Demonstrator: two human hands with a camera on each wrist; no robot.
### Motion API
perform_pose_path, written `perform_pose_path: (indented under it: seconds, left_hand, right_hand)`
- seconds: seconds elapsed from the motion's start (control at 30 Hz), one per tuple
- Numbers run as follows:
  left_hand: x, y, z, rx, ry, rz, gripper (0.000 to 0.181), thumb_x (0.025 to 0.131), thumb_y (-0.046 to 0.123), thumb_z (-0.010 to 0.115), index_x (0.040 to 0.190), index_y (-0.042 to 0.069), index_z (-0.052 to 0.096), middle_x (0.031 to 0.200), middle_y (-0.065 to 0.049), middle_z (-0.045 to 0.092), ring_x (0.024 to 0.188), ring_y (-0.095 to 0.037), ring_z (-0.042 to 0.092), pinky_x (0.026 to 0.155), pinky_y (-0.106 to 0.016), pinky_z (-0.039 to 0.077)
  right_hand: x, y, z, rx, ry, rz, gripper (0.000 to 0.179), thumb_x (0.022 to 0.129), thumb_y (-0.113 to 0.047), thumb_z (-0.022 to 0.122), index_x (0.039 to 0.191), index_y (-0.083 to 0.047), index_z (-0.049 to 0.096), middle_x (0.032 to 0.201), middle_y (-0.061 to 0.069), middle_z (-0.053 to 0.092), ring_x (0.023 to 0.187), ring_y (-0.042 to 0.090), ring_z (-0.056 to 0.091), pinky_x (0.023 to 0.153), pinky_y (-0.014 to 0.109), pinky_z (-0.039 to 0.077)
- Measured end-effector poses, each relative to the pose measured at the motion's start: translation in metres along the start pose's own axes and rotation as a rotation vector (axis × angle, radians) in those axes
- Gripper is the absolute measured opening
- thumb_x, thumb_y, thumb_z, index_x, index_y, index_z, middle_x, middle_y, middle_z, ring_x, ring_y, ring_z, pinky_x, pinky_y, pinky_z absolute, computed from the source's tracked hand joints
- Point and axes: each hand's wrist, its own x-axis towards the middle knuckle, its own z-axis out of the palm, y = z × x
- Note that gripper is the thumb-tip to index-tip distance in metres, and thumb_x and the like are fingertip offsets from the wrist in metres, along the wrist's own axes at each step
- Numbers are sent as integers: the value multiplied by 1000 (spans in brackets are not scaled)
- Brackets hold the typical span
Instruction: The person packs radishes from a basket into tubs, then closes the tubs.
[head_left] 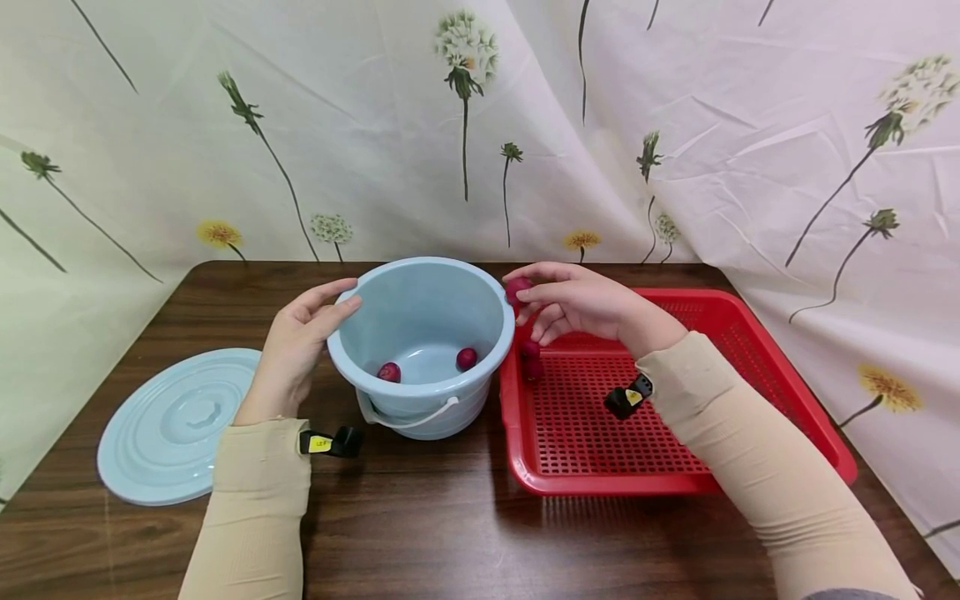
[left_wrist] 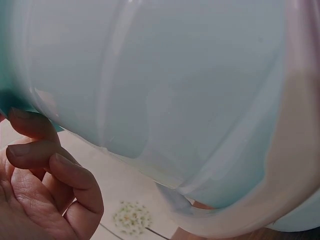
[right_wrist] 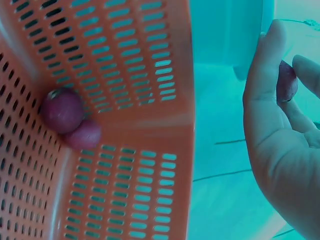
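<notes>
A light blue bucket (head_left: pixel 423 333) stands mid-table, with one radish (head_left: pixel 388 372) and another radish (head_left: pixel 467 359) on its inside bottom. My left hand (head_left: pixel 303 333) holds its rim at the left; in the left wrist view the fingers (left_wrist: pixel 75 180) curl beside the bucket wall (left_wrist: pixel 190 90). Over the bucket's right rim, my right hand (head_left: pixel 581 304) pinches a small dark red radish (head_left: pixel 517 289) between thumb and fingers. That same radish (right_wrist: pixel 286 81) shows between the fingertips in the right wrist view. Two more radishes (right_wrist: pixel 62 110) lie in a corner of the red basket (right_wrist: pixel 192 150).
The red perforated basket (head_left: pixel 615 483) sits right of the bucket, under my right forearm. A round light blue lid (head_left: pixel 150 425) lies flat at the left, partly behind my left wrist. The bucket's white handle (head_left: pixel 412 423) hangs at its front. A flowered cloth (head_left: pixel 390 125) hangs behind the table.
</notes>
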Motion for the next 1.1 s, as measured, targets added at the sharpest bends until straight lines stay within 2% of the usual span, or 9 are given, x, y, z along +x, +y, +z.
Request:
perform_pose_path:
  seconds: [0.3, 0.53, 0.83, 1.1]
  left_hand:
    - [1, 0, 0, -6, -1, -5, 49, 90, 35, 73, 133, 15, 60, 92, 11, 73, 78, -5, 67, 66, -18, 55]
    - [1, 0, 0, -4, -1, -4, 50, 90, 35, 73, 133, 14, 59, 90, 11, 73, 76, -5, 67, 66, -18, 55]
    - [1, 2, 0, 8, 0, -12, 53, 90, 37, 73, 135, 13, 58, 91, 12, 73, 79, -5, 67, 67, -18, 55]
    - [0, 1, 0, 16, 3, -12, 52, 90, 37, 73, 134, 14, 59, 91, 12, 73, 79, -5, 66, 68, -18, 55]
  right_hand:
    - [1, -8, 8, 9, -7, -3, 45, 102, -12, 52, 146, -8, 43, 90, 9, 67, 64, 17, 65, 66, 31, 59]
    - [3, -13, 15, 22, -13, -28, 46, 101, -11, 54, 144, -4, 43, 89, 9, 73, 62, 16, 64, 64, 28, 58]
    - [8, -19, 30, 32, -34, -42, 47, 98, -11, 58, 141, -1, 44, 87, 9, 74, 56, 15, 63, 59, 27, 57]
    - [12, -22, 39, 25, -42, -26, 41, 97, -9, 60, 136, -4, 50, 85, 9, 73, 54, 14, 63, 59, 28, 58]
